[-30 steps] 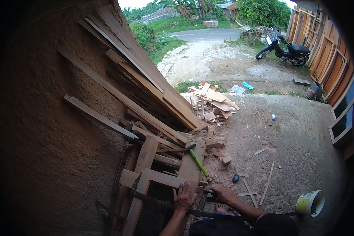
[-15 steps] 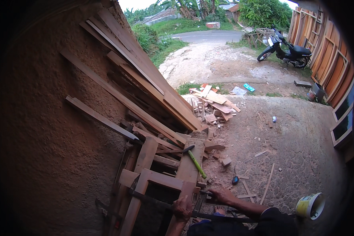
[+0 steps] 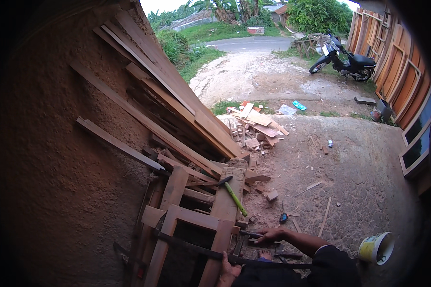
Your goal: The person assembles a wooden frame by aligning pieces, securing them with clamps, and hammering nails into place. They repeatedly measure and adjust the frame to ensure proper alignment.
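Note:
A wooden frame (image 3: 196,217) lies on the workbench near the lower middle. Across it runs a long dark metal bar clamp (image 3: 191,245), which extends right past my body. My left hand (image 3: 230,270) is closed at the clamp's bar beside the frame's right side, thumb up; its lower fingers are hidden. My right hand (image 3: 272,235) is at the clamp's screw end, fingers around the small handle, just right of the frame. A hammer (image 3: 233,196) with a green handle and dark head rests on the plank (image 3: 226,210) beyond the frame.
Long boards (image 3: 143,119) lean on the rough wall at left. A pile of wood offcuts (image 3: 258,124) lies ahead. A white-and-yellow bucket (image 3: 368,248) sits at lower right. A small dark device (image 3: 283,218) lies on the concrete. Farther off stands a motorcycle (image 3: 345,62).
My left hand has moved down from on top of the frame's right side to the clamp bar. My right hand has shifted slightly at the handle, its fingers less curled.

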`<state>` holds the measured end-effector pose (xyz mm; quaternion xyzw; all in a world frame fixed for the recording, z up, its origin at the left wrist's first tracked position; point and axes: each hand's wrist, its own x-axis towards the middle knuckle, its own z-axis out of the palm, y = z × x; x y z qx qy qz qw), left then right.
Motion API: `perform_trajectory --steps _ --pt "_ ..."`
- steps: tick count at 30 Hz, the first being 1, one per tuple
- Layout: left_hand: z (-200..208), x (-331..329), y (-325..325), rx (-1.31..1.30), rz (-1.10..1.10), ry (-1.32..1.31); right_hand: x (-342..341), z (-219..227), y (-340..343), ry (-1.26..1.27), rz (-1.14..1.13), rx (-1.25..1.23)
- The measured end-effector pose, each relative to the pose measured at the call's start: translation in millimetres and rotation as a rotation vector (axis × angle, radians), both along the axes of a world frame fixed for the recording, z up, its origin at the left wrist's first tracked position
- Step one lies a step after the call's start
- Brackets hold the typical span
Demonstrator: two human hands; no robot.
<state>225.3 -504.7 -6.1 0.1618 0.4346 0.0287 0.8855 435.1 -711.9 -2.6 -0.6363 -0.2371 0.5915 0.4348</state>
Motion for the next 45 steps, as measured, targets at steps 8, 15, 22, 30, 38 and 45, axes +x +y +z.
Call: perform_trajectory --steps 8,15,22,30,38,45 --pt "10 18 -9 0.066 0.023 0.092 -29 10 -5 -0.698 -0.258 0.185" --pt "9 16 -7 0.041 -0.027 0.097 -29 -36 -34 0.301 -0.454 0.07" --pt "7 21 -5 -0.012 -0.034 0.151 -72 3 -37 -0.141 -0.74 0.387" --pt "14 25 -10 0.05 -0.024 0.144 -69 -8 -45 0.467 -1.048 0.258" --pt "23 24 -15 0.017 0.033 0.069 -90 53 -50 0.492 -1.012 0.115" --pt "69 57 -18 0.089 0.08 -0.101 -100 105 -47 -0.672 -0.009 -0.142"
